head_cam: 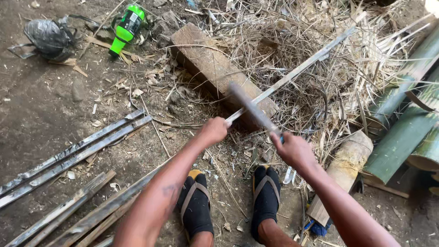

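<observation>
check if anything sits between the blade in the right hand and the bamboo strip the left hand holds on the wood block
Nothing visible does. The blade, blurred, crosses right over the bamboo strip above the wood block. The left hand grips the strip's near end; the right hand grips the blade's handle.

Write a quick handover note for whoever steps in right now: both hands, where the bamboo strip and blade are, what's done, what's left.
Left hand: gripping the near end of the long bamboo strip, which lies across the wooden block.
Right hand: holding the blade, blurred, over the strip at the block.
Done: several split strips lie on the ground to the left.
Left: green bamboo culms on the right are uncut; how far this strip is worked cannot be told.
</observation>
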